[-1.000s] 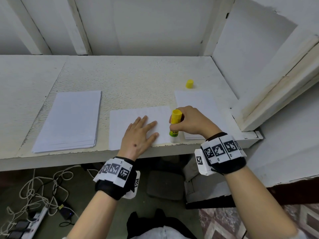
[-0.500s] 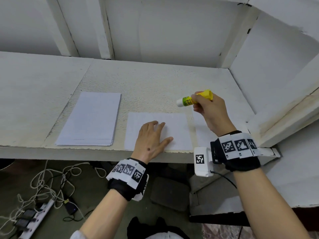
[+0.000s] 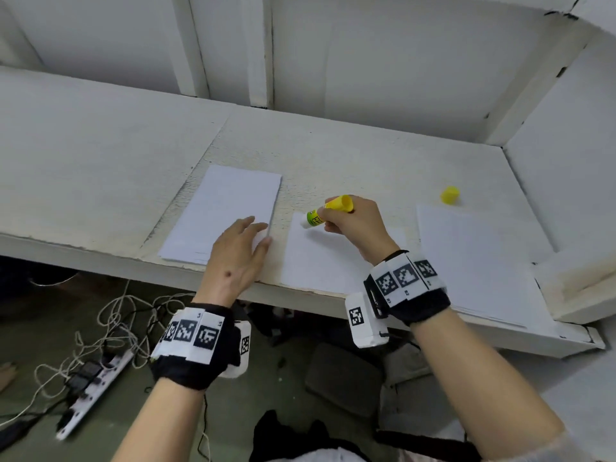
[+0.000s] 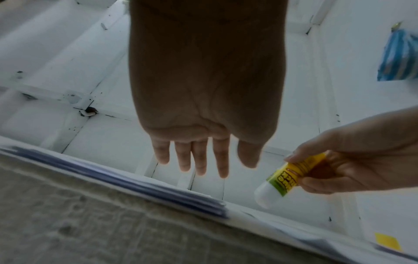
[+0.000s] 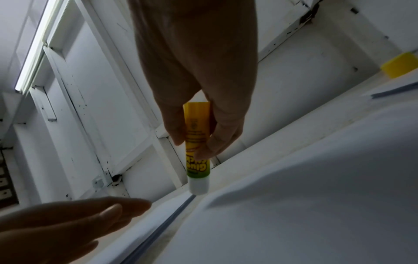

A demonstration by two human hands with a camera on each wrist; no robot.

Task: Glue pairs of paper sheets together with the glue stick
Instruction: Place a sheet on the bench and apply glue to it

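Observation:
My right hand (image 3: 346,221) grips a yellow-green glue stick (image 3: 328,211), uncapped, its white tip pointing left and down over the far left corner of a single white sheet (image 3: 320,261) on the shelf. In the right wrist view the glue stick (image 5: 197,148) is pinched between thumb and fingers, tip close to the paper. The left hand (image 3: 243,248) is open with straight fingers, hovering over the near right corner of the paper stack (image 3: 223,211). In the left wrist view the left hand (image 4: 203,157) holds nothing and the glue stick (image 4: 282,180) shows at right.
A yellow cap (image 3: 450,195) stands at the back right of the white shelf (image 3: 100,168). Another pile of sheets (image 3: 480,261) lies at the right, beside a white ledge (image 3: 580,281). Cables and a power strip (image 3: 90,375) lie on the floor below.
The left hand left the single sheet and moved left over the stack. The right hand lifted the glue stick off the sheet's near edge and brought it to the sheet's far left corner.

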